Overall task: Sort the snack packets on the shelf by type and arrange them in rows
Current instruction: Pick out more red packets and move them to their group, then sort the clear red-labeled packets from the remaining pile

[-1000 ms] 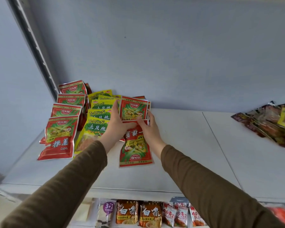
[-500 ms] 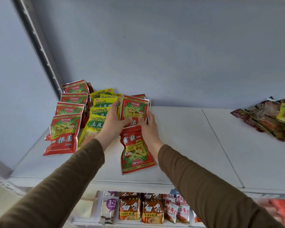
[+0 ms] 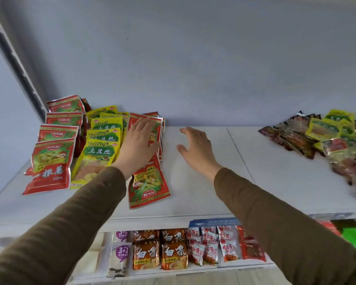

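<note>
Head view: my left hand (image 3: 138,145) lies flat, fingers straight, on the red packets (image 3: 147,182) beneath it; my right hand (image 3: 195,150) hovers spread and empty just beside. These pouches look light, crinkly and slippery, so I'd pinch a sealed edge.

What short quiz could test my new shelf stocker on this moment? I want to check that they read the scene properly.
1. True or false: the right hand holds a packet.
2. Which packets form the row nearest the left wall? A red packets B yellow packets
3. What does the left hand rest on?

Key: 1 false, it is open over the bare shelf. 2 A. 3 The third row of red packets.
</note>
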